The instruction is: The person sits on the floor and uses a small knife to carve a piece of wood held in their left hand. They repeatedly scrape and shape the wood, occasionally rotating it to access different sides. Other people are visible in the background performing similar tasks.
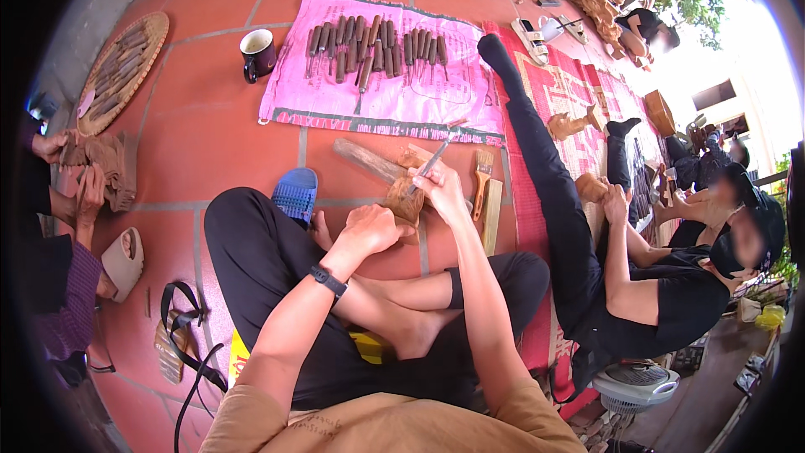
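I sit cross-legged with a small brown wooden carving in front of me. My left hand is closed at the carving's near left side, holding it. My right hand grips a slim greyish stick-shaped tool, slanting up and to the right, with its lower end at the carving. The tool's exact kind is too small to tell. Just beyond the carving lies a rough length of wood. Right of my right hand are a flat brush with a wooden handle and a wooden strip.
Several wood-handled carving tools lie on a pink sheet ahead. A dark mug, a blue slipper and a woven tray are leftward. Co-workers' hands hold wood at left; another person sits at right.
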`<state>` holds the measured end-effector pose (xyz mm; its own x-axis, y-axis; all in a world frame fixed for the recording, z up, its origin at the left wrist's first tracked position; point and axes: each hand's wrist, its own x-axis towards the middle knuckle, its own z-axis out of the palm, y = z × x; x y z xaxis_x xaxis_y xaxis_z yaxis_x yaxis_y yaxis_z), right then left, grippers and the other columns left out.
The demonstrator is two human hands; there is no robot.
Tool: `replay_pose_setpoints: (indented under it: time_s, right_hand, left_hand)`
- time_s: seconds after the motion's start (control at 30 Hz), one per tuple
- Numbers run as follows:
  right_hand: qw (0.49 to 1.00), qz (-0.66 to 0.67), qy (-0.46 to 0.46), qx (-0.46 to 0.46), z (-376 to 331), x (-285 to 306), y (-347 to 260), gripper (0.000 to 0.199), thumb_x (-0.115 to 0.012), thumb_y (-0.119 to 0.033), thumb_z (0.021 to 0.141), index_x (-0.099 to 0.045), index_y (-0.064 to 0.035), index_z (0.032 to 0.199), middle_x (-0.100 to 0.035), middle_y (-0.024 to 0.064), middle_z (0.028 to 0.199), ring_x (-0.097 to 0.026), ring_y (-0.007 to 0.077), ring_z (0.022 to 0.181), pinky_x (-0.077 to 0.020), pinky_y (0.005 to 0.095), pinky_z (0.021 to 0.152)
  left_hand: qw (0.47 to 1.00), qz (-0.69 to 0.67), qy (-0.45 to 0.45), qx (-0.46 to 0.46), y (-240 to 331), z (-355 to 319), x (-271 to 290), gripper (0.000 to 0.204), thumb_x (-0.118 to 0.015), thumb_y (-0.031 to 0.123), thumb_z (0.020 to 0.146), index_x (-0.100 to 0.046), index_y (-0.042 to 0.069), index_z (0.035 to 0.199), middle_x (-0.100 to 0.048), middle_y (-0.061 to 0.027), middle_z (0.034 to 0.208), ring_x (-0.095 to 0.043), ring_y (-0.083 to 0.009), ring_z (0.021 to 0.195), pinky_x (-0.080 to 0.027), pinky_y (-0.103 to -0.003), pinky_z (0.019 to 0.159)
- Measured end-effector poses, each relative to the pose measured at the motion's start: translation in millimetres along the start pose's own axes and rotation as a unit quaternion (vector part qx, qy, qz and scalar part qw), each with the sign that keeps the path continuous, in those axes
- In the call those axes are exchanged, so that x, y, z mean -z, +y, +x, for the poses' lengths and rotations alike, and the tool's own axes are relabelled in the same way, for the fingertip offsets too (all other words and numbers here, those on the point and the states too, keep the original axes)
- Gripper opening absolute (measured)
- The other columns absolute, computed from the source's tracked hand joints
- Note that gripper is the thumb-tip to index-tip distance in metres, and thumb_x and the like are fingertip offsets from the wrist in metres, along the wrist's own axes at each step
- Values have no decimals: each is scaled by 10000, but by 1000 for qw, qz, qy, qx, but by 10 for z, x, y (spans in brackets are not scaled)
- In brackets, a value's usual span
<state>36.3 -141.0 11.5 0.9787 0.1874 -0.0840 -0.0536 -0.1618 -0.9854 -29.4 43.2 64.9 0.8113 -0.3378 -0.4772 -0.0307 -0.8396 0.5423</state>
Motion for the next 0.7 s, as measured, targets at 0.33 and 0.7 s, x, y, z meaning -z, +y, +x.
replay_pose_setpoints:
  time_s: [0.33, 0.7]
  right_hand:
    - [998, 22, -49, -36, -133, 35, -56, 100, -615, 59, 900, -597, -28, 946, -670, 140, 1164, -621, 203, 1149, -505, 305, 895]
    - [998, 44, -12, -38, -184, -23, 33, 106, -612, 67, 901, -599, -27, 947, -675, 86, 1052, -616, 219, 1166, -505, 300, 880]
  left_hand:
    - [1000, 7, 18, -8, -16, 26, -52, 645, -590, 587, 877, -735, -40, 921, -704, -241, 990, -669, -379, 993, -511, -456, 883]
    - [1000, 8, 29, -4, -39, 32, -71, 676, -595, 615, 860, -731, -45, 919, -710, -234, 964, -673, -378, 982, -510, -459, 879]
